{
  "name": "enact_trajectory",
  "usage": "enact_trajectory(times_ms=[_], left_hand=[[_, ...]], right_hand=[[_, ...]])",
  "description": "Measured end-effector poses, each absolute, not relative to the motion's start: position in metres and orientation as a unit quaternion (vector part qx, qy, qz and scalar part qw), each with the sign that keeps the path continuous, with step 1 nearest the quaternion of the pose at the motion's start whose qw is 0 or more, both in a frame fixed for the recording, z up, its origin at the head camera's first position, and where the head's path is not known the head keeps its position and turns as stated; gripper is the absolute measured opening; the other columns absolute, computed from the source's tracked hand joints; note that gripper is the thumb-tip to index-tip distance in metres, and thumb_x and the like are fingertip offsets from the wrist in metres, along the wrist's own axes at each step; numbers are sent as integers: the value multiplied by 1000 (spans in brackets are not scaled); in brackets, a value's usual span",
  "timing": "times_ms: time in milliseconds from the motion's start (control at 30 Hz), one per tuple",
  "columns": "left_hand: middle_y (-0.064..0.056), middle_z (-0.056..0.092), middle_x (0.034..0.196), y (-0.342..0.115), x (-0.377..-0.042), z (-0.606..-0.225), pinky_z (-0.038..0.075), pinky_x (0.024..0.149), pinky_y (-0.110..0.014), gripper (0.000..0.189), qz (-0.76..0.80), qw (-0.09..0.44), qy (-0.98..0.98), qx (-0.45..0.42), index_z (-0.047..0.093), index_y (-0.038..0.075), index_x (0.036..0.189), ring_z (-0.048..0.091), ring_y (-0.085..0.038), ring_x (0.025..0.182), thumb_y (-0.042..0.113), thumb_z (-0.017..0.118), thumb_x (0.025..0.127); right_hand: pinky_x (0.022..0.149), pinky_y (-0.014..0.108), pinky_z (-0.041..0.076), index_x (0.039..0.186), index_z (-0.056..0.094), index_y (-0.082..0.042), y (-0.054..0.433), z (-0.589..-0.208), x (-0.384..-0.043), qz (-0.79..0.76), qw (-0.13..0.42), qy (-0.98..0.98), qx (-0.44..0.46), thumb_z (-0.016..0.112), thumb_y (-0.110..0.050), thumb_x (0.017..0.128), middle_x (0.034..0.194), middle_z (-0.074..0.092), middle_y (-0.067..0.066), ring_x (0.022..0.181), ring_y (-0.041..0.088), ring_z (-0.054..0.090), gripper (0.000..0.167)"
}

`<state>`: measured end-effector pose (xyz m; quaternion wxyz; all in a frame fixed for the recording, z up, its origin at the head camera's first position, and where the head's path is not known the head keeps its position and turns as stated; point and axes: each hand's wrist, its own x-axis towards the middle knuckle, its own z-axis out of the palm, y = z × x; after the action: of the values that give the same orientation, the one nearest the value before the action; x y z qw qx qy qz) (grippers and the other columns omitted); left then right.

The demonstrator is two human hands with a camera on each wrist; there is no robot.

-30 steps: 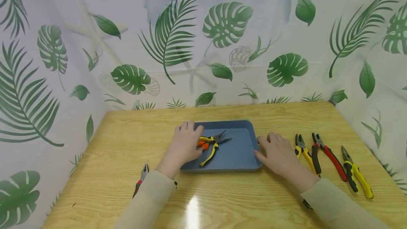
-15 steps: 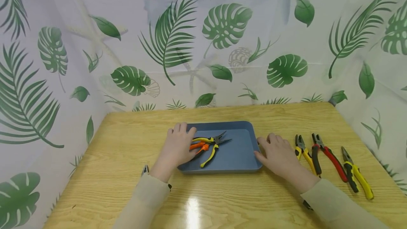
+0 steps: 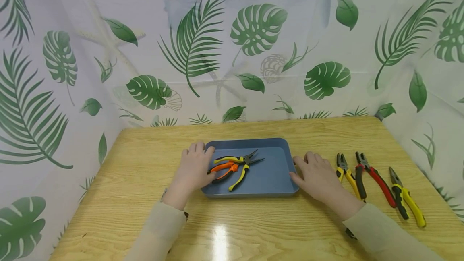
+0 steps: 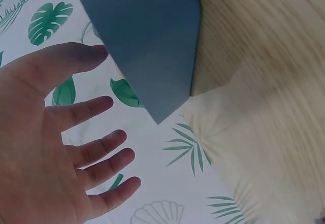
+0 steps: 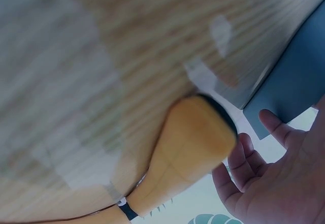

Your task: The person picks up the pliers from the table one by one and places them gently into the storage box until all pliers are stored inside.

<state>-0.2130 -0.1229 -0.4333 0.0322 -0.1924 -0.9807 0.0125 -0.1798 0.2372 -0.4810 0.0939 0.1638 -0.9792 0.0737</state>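
Your head view looks forward and down from well back across the table [image 3: 145,164]. Your wrist views look from close by, past your left hand [image 4: 51,142] and right hand [image 5: 284,181], towards the blue tray [image 3: 273,176], which all three share.

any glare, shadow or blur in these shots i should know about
Head view: a bright glare streak on the table; left wrist view: the left hand looks dim, with a shadow on the table beside the tray; right wrist view: blurred wood grain, and a yellow handle looming large.
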Motion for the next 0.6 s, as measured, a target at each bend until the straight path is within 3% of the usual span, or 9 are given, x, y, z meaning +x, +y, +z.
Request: enact_trajectory(times_ms=[600], left_hand=[[-19, 56, 134, -136, -211, -438, 48, 98, -54, 71, -5, 18, -986, -165, 56, 10, 147, 53, -38, 123, 41, 84, 90]], right_hand=[[66, 36, 36, 131, 65, -9, 236, -480, -180, 67, 94, -980, 163, 71, -35, 101, 98, 55, 13, 78, 23, 45, 40]])
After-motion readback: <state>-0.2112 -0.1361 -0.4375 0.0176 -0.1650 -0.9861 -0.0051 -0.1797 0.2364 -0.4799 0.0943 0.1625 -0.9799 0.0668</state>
